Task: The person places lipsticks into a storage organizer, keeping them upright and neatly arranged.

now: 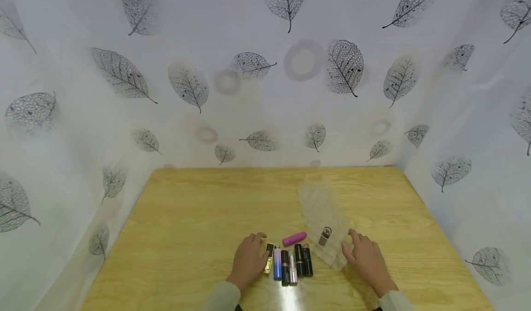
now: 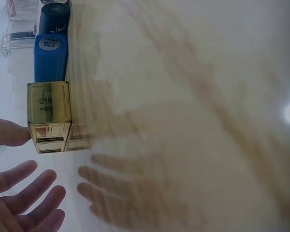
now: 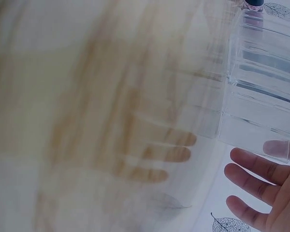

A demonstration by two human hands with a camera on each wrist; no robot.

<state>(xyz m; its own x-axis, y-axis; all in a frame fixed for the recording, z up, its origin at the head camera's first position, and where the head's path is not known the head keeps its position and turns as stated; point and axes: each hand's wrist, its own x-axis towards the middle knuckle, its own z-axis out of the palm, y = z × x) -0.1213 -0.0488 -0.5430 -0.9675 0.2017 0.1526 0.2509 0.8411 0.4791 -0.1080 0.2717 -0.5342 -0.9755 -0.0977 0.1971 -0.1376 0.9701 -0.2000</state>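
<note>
Gold-and-black rectangular lipstick [image 1: 268, 259] lies at the thumb of the left hand [image 1: 246, 260], whose fingers are relaxed and apart, and the left wrist view reads "018" on its end, which the head view cannot. Beside the right hand [image 1: 368, 261], loosely extended, sits a clear plastic compartment organizer [image 1: 320, 205]; the head view, unlike the right wrist's, shows a magenta tube [image 1: 294, 238] between both hands.

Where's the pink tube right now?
In the head view, the pink tube lies low in the middle of the picture, just beyond the row of tubes and left of the clear tray.
</note>
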